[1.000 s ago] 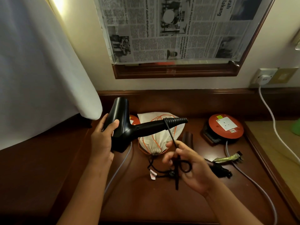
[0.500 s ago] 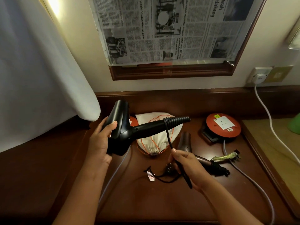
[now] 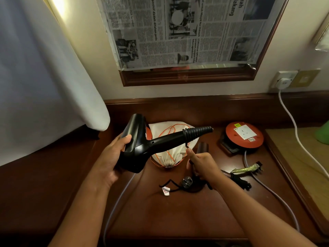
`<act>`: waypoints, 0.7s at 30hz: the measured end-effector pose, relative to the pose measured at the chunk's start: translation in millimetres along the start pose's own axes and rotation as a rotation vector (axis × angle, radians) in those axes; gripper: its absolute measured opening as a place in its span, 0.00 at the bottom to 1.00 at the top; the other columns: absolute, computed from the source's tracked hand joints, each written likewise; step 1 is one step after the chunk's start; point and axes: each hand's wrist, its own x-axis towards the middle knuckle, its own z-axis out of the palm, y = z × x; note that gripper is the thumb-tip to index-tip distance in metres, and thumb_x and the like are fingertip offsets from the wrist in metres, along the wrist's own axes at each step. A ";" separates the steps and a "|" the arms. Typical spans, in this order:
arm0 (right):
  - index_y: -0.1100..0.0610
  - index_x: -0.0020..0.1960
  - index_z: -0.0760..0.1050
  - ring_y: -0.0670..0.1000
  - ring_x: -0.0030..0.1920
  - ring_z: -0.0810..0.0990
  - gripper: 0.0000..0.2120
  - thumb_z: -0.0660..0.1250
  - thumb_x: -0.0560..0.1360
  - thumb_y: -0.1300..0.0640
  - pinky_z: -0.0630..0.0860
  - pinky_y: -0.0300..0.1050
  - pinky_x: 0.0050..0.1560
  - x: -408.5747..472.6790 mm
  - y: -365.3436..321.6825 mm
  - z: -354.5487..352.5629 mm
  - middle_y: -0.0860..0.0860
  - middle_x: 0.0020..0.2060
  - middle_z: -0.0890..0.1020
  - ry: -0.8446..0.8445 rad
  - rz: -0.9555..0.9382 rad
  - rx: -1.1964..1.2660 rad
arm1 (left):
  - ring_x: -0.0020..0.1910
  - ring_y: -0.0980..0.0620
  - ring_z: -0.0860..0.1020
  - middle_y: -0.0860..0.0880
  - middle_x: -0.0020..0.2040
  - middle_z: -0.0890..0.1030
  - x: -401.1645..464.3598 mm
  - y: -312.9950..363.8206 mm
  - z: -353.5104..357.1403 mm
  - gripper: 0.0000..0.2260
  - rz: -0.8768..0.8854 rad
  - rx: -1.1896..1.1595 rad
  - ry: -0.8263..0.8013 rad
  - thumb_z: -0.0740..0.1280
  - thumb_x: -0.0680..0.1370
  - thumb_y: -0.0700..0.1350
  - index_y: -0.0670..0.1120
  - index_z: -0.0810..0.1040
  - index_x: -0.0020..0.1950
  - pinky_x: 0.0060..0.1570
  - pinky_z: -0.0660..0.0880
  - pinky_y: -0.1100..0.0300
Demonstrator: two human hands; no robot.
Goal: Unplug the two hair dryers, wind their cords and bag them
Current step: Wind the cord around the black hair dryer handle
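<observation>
My left hand grips the body of a black hair dryer, held above the wooden desk with its handle pointing right. Black cord is coiled around the handle's end. My right hand pinches the black cord just below the handle. The cord's loose end, with its plug and a white tag, lies on the desk beneath my right hand. A second, brown hair dryer lies on the desk, mostly hidden behind my right hand. A white drawstring bag with orange string sits behind the black dryer.
An orange extension reel with a socket stands at the back right, its grey cable running forward. A white cable hangs from a wall socket. A green tie lies on the desk. White fabric hangs at the left.
My right hand has risen toward the dryer's handle, taking up the cord; more of it now wraps the handle and less lies loose on the desk.
</observation>
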 end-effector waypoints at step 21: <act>0.62 0.54 0.81 0.32 0.62 0.70 0.09 0.64 0.76 0.64 0.64 0.24 0.61 -19.3 -1.3 -7.5 0.43 0.63 0.71 -0.118 -0.686 -0.412 | 0.29 0.49 0.82 0.44 0.33 0.84 27.0 29.6 -9.6 0.06 -0.059 -0.117 0.063 0.64 0.78 0.43 0.42 0.78 0.50 0.28 0.80 0.57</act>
